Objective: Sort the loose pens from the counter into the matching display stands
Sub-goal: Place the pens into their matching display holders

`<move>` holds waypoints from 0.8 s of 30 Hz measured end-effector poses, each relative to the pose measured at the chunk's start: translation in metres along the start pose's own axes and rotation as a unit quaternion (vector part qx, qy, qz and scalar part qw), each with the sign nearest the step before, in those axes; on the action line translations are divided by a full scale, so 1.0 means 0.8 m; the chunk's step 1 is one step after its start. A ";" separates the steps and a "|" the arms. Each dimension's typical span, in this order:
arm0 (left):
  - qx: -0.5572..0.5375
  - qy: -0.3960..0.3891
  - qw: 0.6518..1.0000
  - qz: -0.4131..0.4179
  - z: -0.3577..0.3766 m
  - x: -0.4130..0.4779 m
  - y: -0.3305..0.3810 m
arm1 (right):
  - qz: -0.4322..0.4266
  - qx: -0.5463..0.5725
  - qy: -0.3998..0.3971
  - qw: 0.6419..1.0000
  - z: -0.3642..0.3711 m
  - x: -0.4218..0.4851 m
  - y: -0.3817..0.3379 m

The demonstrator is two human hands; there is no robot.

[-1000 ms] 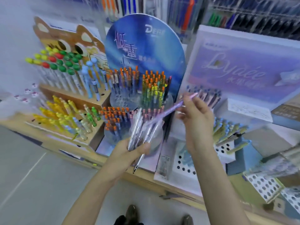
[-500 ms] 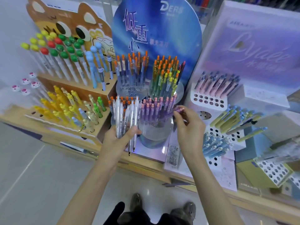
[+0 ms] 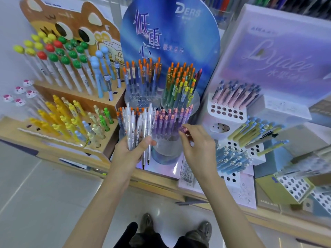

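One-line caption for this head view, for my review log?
Left hand grips a bundle of clear pens; right hand pinches a pen beside the purple pens.

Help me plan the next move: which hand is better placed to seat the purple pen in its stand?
Right. The right hand pinches the purple pen beside the standing purple pens in the round stand; the left hand is occupied, gripping a bundle of clear pens.

One head-worn wide-angle view looks steeply down and forward, close over the pen stands (image 3: 172, 108) and counter (image 3: 161, 185).
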State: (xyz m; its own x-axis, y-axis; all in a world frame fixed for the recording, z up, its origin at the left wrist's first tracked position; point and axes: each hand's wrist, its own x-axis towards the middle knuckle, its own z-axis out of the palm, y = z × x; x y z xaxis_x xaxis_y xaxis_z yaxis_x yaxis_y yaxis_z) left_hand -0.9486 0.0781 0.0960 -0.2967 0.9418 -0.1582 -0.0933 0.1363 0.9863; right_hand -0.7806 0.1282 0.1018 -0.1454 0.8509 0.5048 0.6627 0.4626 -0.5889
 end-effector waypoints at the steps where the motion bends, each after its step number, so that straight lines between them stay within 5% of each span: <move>1: -0.005 -0.003 1.000 0.001 0.000 0.000 0.001 | 0.003 0.004 0.011 1.000 0.000 -0.004 0.002; 14: -0.019 -0.009 1.000 -0.011 0.002 -0.008 0.013 | 0.157 -0.017 -0.011 0.987 0.044 0.031 0.010; 19: -0.046 -0.021 0.999 -0.011 0.007 -0.010 0.013 | 0.180 -0.071 -0.099 0.976 0.034 0.031 0.006; 22: -0.045 -0.049 0.998 -0.016 0.014 -0.010 0.010 | 0.228 0.067 -0.070 0.969 0.006 0.019 -0.011; 24: -0.036 -0.070 0.997 -0.015 0.024 -0.010 0.011 | 0.279 0.252 -0.053 0.925 -0.015 0.014 -0.025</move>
State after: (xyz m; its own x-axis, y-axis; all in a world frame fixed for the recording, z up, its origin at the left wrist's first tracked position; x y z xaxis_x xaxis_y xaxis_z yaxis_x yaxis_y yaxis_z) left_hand -0.9290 0.0779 0.1066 -0.1588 0.9719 -0.1737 -0.1687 0.1466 0.9747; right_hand -0.7869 0.1254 0.1266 0.0271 0.9995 -0.0156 0.2330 -0.0215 -0.9722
